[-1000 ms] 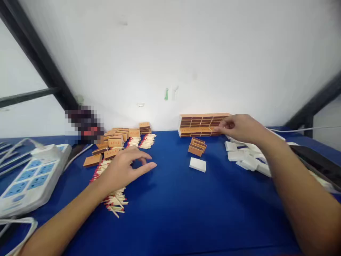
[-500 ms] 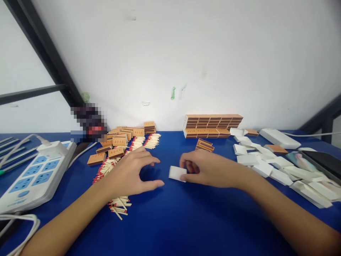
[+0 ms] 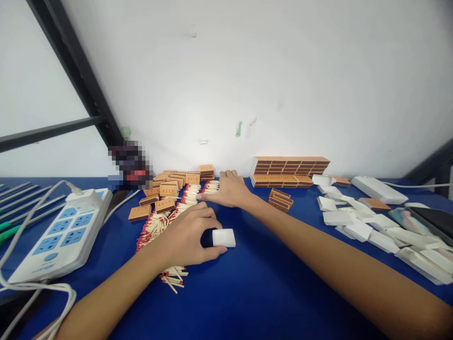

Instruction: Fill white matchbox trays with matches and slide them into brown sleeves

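Note:
My left hand (image 3: 189,235) grips a small white matchbox tray (image 3: 223,237) between thumb and fingers, just above the blue table (image 3: 247,293). Loose red-tipped matches (image 3: 159,226) lie in a long heap under and behind that hand. My right hand (image 3: 228,189) reaches across to the far end of the match heap, palm down, fingertips on the matches near the wall; what its fingers hold cannot be made out. Orange matchbox sleeves (image 3: 166,189) are scattered behind the matches.
A neat stack of orange matchboxes (image 3: 290,167) stands against the wall, with a few more boxes (image 3: 280,198) in front. White empty trays (image 3: 364,226) spread at right, beside a phone (image 3: 428,217). A white power strip (image 3: 60,233) with cables lies at left.
My right hand passed the white tray to my left hand, then moved up and left to the matches. The left hand closed on the tray.

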`<state>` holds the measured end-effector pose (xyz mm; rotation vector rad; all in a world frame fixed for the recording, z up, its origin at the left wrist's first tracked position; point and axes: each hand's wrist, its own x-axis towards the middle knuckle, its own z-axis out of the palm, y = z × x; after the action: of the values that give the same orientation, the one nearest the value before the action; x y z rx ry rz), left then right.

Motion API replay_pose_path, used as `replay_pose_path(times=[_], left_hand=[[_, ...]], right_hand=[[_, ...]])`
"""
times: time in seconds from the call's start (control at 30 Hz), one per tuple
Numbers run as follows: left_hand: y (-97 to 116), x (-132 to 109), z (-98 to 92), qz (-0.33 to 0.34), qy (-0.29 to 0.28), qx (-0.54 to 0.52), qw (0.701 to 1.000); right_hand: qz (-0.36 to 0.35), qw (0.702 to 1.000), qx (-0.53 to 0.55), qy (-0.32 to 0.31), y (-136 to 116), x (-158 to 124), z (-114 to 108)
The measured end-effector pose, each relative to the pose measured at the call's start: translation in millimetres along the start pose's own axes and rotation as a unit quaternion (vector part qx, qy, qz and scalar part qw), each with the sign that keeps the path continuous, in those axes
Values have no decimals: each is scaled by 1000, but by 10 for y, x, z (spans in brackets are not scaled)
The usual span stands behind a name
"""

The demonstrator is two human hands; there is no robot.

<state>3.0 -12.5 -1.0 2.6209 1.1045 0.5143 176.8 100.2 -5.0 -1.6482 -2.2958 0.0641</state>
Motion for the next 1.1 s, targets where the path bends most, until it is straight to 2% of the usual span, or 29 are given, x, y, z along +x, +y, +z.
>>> replay_pose_path(times=[0.13, 0.43, 0.53, 0.63, 0.7, 0.77, 1.1], left_hand=[[4, 1, -20, 1, -7, 7, 1000], [16, -4, -36, 15, -9, 18, 1000], [14, -2, -41, 14, -8, 16, 1000], [11, -3, -41, 9, -14, 10, 1000], [6, -4, -36, 6, -16, 11, 1000], [3, -5, -31, 6, -14, 15, 1000], [22, -4, -37, -9, -29, 15, 999]], right_hand=[[3, 999, -15, -42, -92, 108, 95], [-19, 997, -20, -70, 62, 137, 62], [-31, 998, -57, -23, 39, 61, 4], [-119, 989, -84, 36, -42, -4, -23], [-189, 977, -92, 31, -104, -9, -2], [-220, 970, -100, 18, -152, 16, 46], [-204, 973, -108, 19, -194, 127, 257]])
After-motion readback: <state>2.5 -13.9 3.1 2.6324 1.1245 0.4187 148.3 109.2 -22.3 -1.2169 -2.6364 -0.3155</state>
